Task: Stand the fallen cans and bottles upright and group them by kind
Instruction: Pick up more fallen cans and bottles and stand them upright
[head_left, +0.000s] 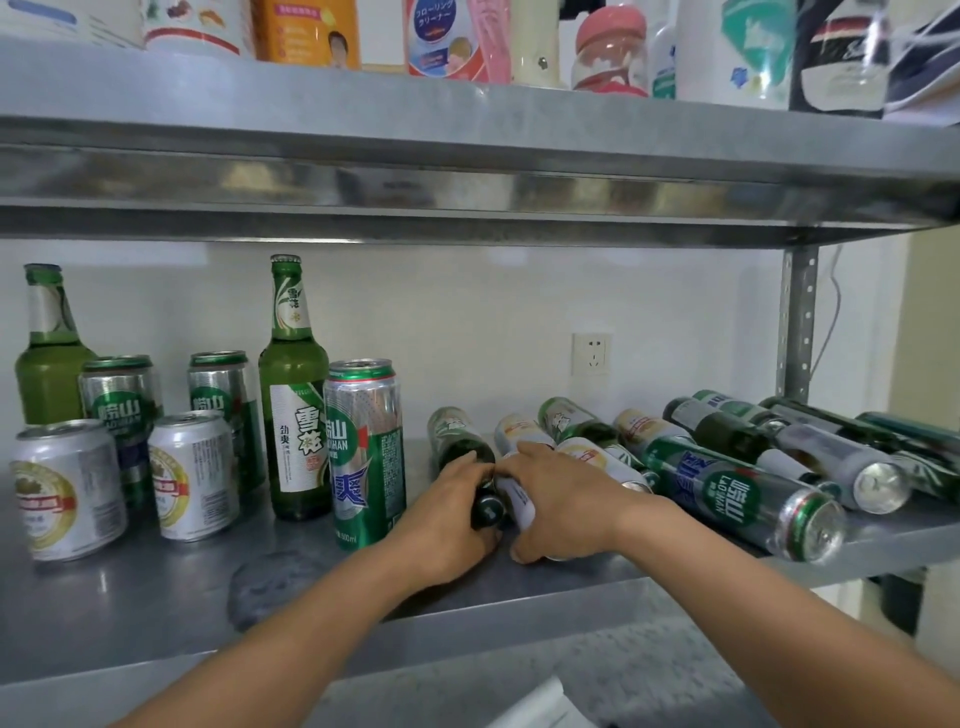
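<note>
Two bare hands grip fallen drinks on a metal shelf (156, 613).
Both forearms reach in from 6 o'clock. L hand (447, 514) curls its fingers round the neck end of a fallen green bottle (457, 436). R hand (561, 499), just beside it at 3 o'clock, wraps its fingers over a fallen white can (517, 431), thumb low by the shelf. Bottle & can lie side by side, mid-shelf. At 3 o'clock of the hands: a heap of lying cans and bottles (831, 457), incl. a long green can (743, 499). At 9 o'clock: upright group w/ a tall green can (365, 452), a standing green bottle (293, 395), short white cans (193, 475). Behind, a wall socket (590, 353).
</note>
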